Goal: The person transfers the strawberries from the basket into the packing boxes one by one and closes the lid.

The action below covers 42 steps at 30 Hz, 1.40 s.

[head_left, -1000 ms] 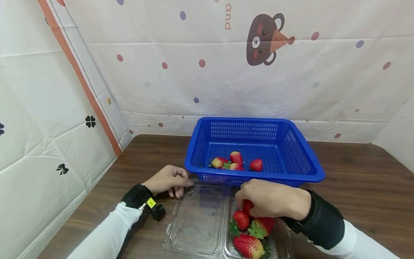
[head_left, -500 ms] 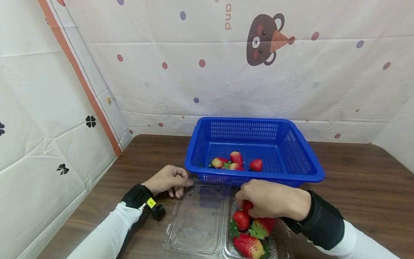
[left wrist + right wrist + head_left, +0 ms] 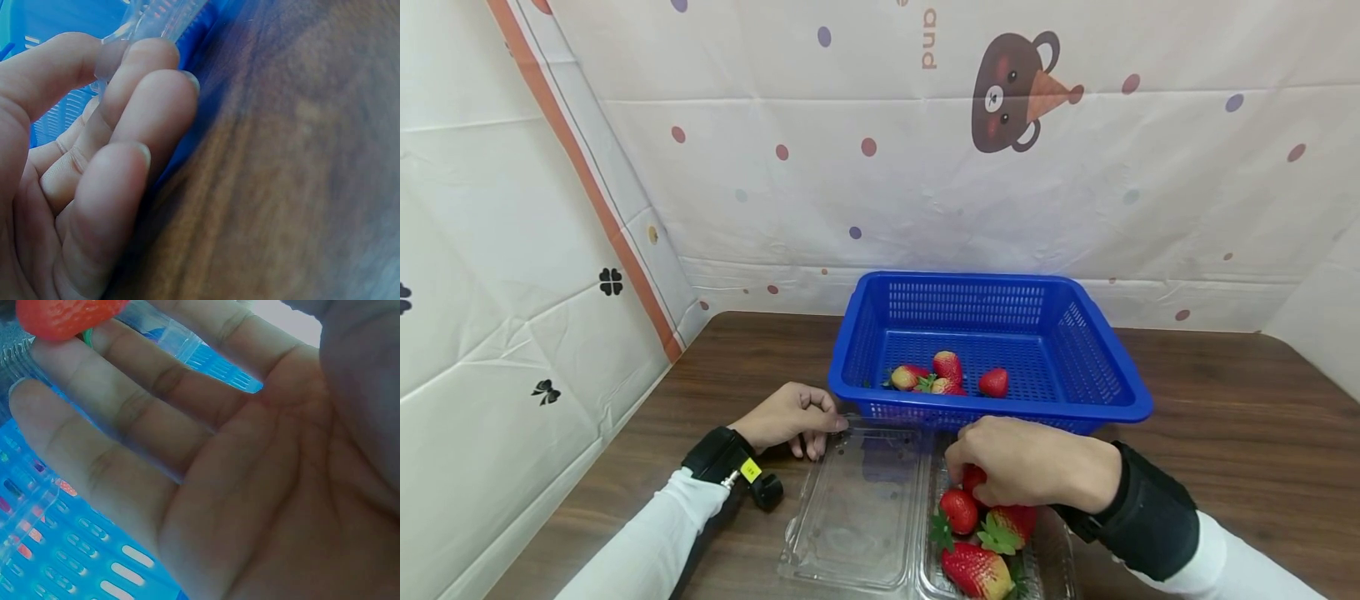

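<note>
A clear plastic clamshell box lies unfolded, its lid on the left and its base on the right. My left hand pinches the lid's far left corner between thumb and index finger; the other fingers curl below in the left wrist view. Over the far end of the base, my right hand reaches down with a red strawberry between thumb and fingertips. That strawberry shows only partly in the right wrist view. Nearer me in the base lie a small strawberry, another and a large one.
A blue plastic basket stands right behind the box, with several strawberries near its front wall. Brown wooden tabletop extends to both sides. A printed white sheet hangs behind and along the left edge.
</note>
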Motion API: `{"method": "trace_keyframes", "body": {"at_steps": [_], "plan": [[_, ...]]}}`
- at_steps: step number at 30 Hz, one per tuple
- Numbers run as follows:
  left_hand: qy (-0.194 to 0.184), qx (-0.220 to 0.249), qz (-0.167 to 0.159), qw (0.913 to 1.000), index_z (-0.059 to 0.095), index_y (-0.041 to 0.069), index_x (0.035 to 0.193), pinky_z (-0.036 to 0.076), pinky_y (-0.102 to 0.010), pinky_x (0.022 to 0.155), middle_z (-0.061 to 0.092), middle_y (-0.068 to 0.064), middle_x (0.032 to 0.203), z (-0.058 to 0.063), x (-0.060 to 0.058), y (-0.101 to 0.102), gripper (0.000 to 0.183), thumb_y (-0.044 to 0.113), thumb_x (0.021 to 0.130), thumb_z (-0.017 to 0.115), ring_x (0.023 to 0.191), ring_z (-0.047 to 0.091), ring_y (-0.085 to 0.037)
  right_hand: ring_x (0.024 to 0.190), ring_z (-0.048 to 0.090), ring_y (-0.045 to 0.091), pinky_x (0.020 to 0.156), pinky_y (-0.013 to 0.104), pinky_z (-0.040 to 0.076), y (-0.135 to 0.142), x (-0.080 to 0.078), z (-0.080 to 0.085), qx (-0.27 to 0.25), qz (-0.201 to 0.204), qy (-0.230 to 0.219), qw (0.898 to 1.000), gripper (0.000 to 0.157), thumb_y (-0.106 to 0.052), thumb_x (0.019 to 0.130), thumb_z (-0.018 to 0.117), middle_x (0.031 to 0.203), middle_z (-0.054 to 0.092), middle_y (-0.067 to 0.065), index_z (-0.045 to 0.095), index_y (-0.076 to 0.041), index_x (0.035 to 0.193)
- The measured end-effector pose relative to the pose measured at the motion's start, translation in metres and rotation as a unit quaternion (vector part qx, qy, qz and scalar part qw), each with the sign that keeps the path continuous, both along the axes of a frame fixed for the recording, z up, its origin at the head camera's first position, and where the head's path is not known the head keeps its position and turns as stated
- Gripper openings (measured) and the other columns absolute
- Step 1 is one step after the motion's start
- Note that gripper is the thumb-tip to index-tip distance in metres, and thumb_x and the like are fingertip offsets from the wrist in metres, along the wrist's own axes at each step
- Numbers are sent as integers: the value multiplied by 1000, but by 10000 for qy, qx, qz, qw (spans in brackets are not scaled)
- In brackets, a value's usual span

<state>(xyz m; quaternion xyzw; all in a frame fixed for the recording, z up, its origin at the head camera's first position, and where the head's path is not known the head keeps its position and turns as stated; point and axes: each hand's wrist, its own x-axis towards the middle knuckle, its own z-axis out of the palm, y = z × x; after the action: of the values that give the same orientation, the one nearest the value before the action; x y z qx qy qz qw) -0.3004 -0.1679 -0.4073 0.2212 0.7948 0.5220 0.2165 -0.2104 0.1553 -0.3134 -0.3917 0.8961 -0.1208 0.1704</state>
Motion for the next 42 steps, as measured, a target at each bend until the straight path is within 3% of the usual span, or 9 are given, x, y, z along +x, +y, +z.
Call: {"method": "trace_keyframes", "body": {"at_steps": [9,18,28,42], "plan": [[-13,-12,24,10000,63,4,84,49,-22,39,65,-8,59,0,1,1,30,33,87,72,48,60,-18,64,50,5,55,23,47,1,1,2,-63,-10,195,9998,19,-7,78,73,72,55,-14,66,-23,82],[-29,-34,69,10000,63,4,85,49,-22,40,65,-8,59,0,1,1,31,34,86,72,48,60,-18,69,51,6,61,26,51,1,6,11,52,-199,297,9993,15,-12,81,74,77,58,-13,69,-24,88],[16,-45,4,10000,62,4,85,49,-22,40,66,-9,60,0,0,0,31,34,87,71,49,61,-20,70,51,5,65,28,54,3,8,18,31,-136,531,9985,14,-15,81,75,82,63,-10,70,-22,92],[23,0,-42,10000,62,5,84,48,-21,39,65,-8,59,2,1,0,30,33,87,71,48,60,-17,79,58,5,68,29,56,5,14,33,-393,-10,985,9944,20,-19,84,74,99,68,-5,69,-20,104]]}}
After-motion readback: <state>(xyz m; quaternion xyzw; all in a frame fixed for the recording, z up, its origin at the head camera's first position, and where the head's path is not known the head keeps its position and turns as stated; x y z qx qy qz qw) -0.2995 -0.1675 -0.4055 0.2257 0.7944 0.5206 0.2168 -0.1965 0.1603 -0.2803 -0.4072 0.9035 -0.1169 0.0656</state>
